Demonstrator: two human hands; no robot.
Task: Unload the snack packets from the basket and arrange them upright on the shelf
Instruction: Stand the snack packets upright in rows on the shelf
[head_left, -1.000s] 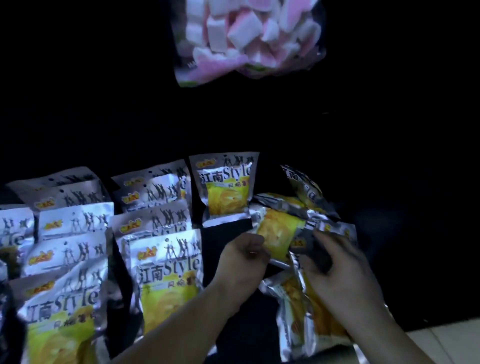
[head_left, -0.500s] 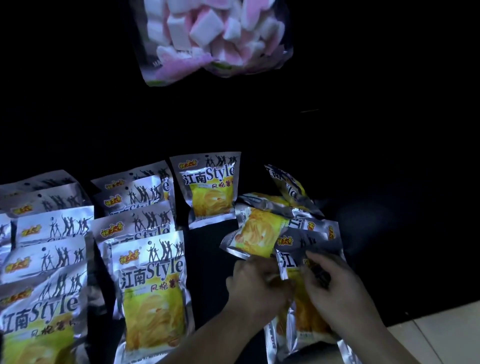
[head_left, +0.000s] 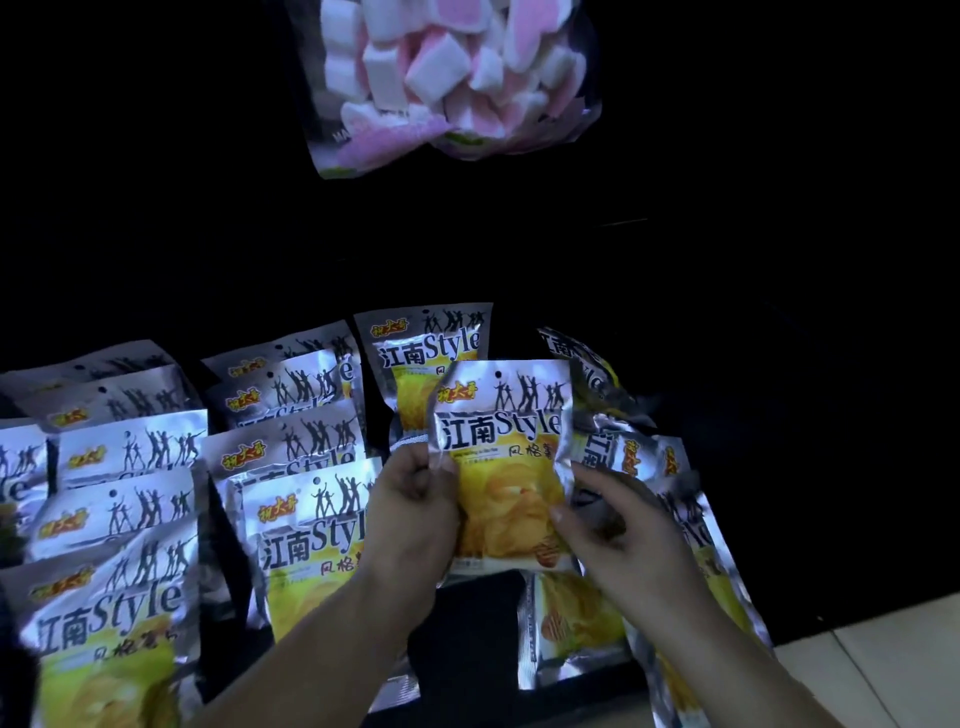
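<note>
Already, rows of silver chip packets are standing upright along the dark shelf on the left, with a second column filling beside them, so much of the unloading looks done. At the centre the left hand is pinching one edge of a chip packet while the right hand is closing its fingers on the other, holding it upright before the lone packet behind. To the right, a loose heap of packets is lying tumbled and waiting; no basket is showing.
</note>
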